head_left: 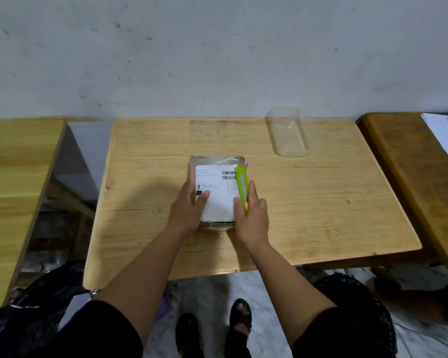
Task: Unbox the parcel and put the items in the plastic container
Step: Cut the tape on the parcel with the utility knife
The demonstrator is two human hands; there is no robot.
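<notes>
Parcel (pixel 216 192), a taped cardboard box with a white shipping label on top, sits in the middle of the wooden table (pixel 321 202), its flaps not yet cut open. Left hand (pixel 189 210) lies flat and spread against the box's left side and top with the thumb on the label, while the right hand (pixel 251 218) is curled around the handle of a lime-green utility knife (pixel 241 184) that rests along the box's right edge. Well apart from it, at the table's far right by the wall, stands the clear plastic container (pixel 290 133).
</notes>
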